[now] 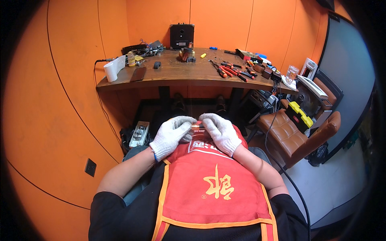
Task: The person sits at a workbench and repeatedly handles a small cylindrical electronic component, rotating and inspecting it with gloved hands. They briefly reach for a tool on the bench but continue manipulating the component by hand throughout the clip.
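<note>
Both my hands wear white knitted work gloves and meet over my lap, in front of the red apron [209, 176] with its orange trim. My left hand [171, 134] is closed, thumb and fingers pressed together in a pinch. Just beside it, my right hand [221, 132] is closed in a similar pinch, its fingertips nearly touching the left ones. Between them shows something small and thin, partly dark, too small to name against the red cloth. A faint thin line seems to rise from the fingertips.
Ahead stands a wooden workbench [177, 76] with several red-handled pliers [227, 70], a paper roll [114, 69], a black speaker box [181, 36] and a clamp-like tool [187, 55]. At right are a brown chair [281, 128], a yellow-and-black toolbox [299, 115] and a hanging black cable [295, 186].
</note>
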Tool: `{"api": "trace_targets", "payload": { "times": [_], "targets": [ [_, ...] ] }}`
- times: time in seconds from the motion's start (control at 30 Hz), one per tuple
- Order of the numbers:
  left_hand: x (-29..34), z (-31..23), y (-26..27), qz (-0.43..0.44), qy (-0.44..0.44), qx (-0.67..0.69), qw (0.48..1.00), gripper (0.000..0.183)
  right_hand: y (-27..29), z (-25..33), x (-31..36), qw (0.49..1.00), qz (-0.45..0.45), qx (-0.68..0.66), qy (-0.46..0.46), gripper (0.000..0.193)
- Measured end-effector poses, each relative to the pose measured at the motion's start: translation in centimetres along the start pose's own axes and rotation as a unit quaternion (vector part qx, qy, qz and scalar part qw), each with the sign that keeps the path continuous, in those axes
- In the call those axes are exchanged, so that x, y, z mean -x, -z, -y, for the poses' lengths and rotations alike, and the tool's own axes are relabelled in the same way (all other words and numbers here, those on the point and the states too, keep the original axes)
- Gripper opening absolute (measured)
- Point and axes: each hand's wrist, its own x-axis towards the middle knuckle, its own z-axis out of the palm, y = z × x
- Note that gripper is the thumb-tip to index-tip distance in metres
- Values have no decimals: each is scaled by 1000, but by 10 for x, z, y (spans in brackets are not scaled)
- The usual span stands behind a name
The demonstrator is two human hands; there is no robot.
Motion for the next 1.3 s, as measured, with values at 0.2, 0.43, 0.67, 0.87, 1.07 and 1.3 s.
{"api": "trace_targets", "payload": {
  "times": [0.2, 0.43, 0.67, 0.87, 1.07, 1.3],
  "targets": [
    [0, 2, 5, 0, 44, -60, 997, 37, 0, 1, -3, 999, 45, 29, -3, 27],
    [-1, 1, 9, 8, 26, -14, 1000, 30, 2, 0, -1, 997, 42, -60, -34, 31],
    [0, 2, 9, 28, 7, -61, 998, 35, 2, -1, -2, 991, 61, -88, -79, 30],
    [-2, 0, 11, 23, 33, -30, 999, 34, 2, -3, -2, 997, 60, -53, 10, 30],
    [2, 1, 4, -8, -97, -171, 980, 37, 2, 4, -2, 985, 63, -128, -96, 33],
    [2, 2, 7, 3, -92, -249, 964, 37, 0, 1, -3, 998, 46, -31, 13, 26]
  ]
}}
